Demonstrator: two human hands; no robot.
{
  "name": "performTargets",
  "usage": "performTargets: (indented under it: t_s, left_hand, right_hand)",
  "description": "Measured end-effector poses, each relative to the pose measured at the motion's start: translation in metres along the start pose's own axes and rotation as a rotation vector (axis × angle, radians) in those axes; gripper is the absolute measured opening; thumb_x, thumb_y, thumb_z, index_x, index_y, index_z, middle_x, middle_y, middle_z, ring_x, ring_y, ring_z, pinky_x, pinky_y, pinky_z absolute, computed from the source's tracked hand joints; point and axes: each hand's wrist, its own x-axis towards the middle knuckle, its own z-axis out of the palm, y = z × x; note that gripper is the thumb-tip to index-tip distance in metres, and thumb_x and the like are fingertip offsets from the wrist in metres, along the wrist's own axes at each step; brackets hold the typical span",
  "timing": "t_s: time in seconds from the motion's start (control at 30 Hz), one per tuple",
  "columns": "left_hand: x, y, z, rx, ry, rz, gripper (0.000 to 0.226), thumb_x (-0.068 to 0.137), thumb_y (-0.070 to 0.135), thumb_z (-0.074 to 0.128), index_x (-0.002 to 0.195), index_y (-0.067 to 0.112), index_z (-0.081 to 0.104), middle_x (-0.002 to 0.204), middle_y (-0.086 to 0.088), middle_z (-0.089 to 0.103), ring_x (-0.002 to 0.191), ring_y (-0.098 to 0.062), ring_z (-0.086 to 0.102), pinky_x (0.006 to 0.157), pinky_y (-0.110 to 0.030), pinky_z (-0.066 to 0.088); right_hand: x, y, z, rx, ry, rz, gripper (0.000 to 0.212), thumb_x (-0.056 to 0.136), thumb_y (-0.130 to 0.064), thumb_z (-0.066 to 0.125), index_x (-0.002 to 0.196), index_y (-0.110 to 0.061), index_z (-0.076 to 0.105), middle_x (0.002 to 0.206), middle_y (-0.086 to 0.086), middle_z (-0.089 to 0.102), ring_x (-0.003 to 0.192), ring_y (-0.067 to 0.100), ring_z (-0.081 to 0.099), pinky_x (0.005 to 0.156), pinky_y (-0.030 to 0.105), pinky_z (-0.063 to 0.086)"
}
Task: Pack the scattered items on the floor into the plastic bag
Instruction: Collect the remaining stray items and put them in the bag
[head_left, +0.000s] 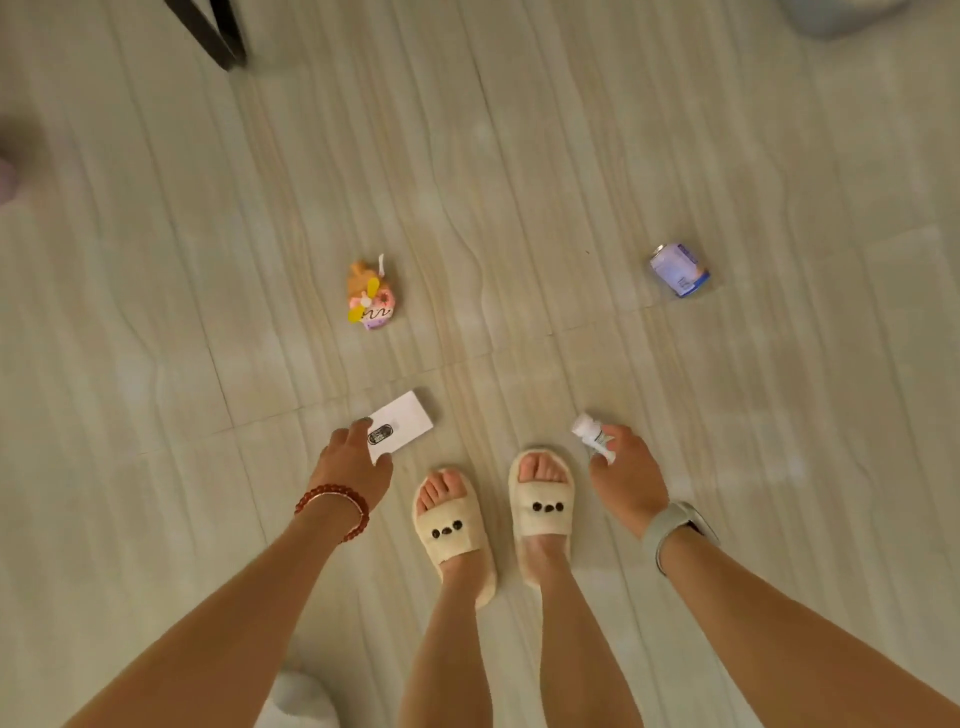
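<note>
While two hands reach down to the floor, each one holds a thing.

Left hand, with a red bead bracelet on its wrist, pinches a white card box by one end, just to the left of the fluffy slippers. Right hand, with a pale watch on its wrist, has its fingers curled round a small white bottle, just to the right of the slippers. Farther out from the slippers, past the box, a little toy fan with yellow blades lies on the floor. Well off to the right of the slippers, and farther out too, a can lies on its side. Way out past the fan, far from the slippers, a dark chair leg stands on the floor. I cannot see the plastic bag.
</note>
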Motion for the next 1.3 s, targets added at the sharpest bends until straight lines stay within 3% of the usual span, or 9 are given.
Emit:
performTargets:
  t_s: [0.3,0.4,0.5,0.67,0.83,0.93,1.13,1.23,1.3]
  left_hand:
    - [0.205,-0.052,0.154,0.300,0.063,-0.048,0.099,0.077,0.047,0.063,0.144,0.015,-0.003,0.154,-0.009,0.004,0.141,-0.029,0.007,0.112,-0.047,0.022]
    - [0.215,-0.064,0.174,0.393,0.216,0.029,0.094,0.067,0.045,0.073,0.139,0.013,0.021,0.140,-0.013,0.035,0.128,-0.034,0.033,0.103,-0.054,0.027]
    - [0.208,-0.063,0.171,0.398,0.237,0.036,0.084,0.063,0.041,0.074,0.130,0.010,0.035,0.123,-0.016,0.050,0.114,-0.038,0.045,0.100,-0.054,0.030]
    - [0.153,-0.030,0.133,0.059,0.134,-0.065,0.084,0.065,0.049,0.068,0.130,0.015,0.028,0.120,-0.013,0.044,0.109,-0.033,0.047,0.098,-0.041,0.036]
    - [0.083,0.004,0.069,-0.300,0.114,-0.204,0.080,0.066,0.055,0.064,0.126,0.017,0.027,0.109,-0.004,0.039,0.104,-0.028,0.049,0.091,-0.043,0.045]
    - [0.042,0.006,0.024,-0.534,0.213,-0.246,0.087,0.069,0.056,0.062,0.133,0.014,0.022,0.121,-0.009,0.039,0.112,-0.029,0.046,0.095,-0.045,0.043]
    - [-0.067,-0.054,-0.045,-0.908,0.325,-0.345,0.097,0.066,0.063,0.058,0.141,0.017,0.015,0.131,-0.009,0.036,0.118,-0.029,0.045,0.098,-0.040,0.041]
    - [-0.135,-0.110,-0.054,-1.059,0.382,-0.434,0.088,0.069,0.059,0.056,0.137,0.015,0.022,0.118,-0.008,0.040,0.103,-0.027,0.049,0.085,-0.029,0.041]
    - [-0.186,-0.151,-0.049,-1.159,0.458,-0.516,0.089,0.066,0.055,0.053,0.138,0.016,0.019,0.113,-0.006,0.036,0.102,-0.027,0.046,0.083,-0.027,0.037]
  right_hand:
    - [0.209,0.112,0.129,-0.695,0.064,0.157,0.058,0.082,-0.018,0.058,0.132,-0.014,0.028,0.133,0.013,0.036,0.124,0.033,0.037,0.095,0.049,0.040]
    - [0.222,0.133,0.141,-0.736,0.109,0.115,0.046,0.078,-0.016,0.065,0.117,-0.003,0.043,0.112,0.022,0.051,0.103,0.041,0.052,0.071,0.045,0.047]
    - [0.212,0.127,0.140,-0.689,0.043,0.109,0.049,0.081,-0.023,0.062,0.122,-0.006,0.040,0.115,0.019,0.051,0.106,0.039,0.050,0.074,0.043,0.045]
    - [0.168,0.069,0.124,-0.452,-0.151,-0.089,0.059,0.080,-0.036,0.061,0.126,-0.014,0.033,0.122,0.009,0.050,0.108,0.032,0.051,0.087,0.042,0.047]
    - [0.110,-0.035,0.094,-0.424,-0.234,-0.253,0.051,0.081,-0.036,0.057,0.121,-0.017,0.032,0.109,0.003,0.059,0.090,0.025,0.060,0.070,0.033,0.046]
    - [0.067,-0.100,0.072,-0.484,-0.282,-0.396,0.049,0.082,-0.038,0.056,0.121,-0.020,0.034,0.109,0.002,0.059,0.090,0.025,0.060,0.069,0.031,0.045]
    - [-0.059,-0.179,0.055,-0.529,-0.357,-0.618,0.054,0.080,-0.032,0.062,0.126,-0.021,0.034,0.110,0.004,0.054,0.085,0.022,0.056,0.069,0.030,0.041]
    - [-0.126,-0.190,0.069,-0.476,-0.407,-0.638,0.062,0.081,-0.022,0.062,0.133,-0.021,0.029,0.115,0.006,0.050,0.085,0.023,0.057,0.073,0.034,0.047]
    - [-0.171,-0.190,0.086,-0.403,-0.465,-0.631,0.059,0.081,-0.012,0.061,0.132,-0.018,0.031,0.113,0.010,0.051,0.080,0.020,0.058,0.066,0.025,0.050]
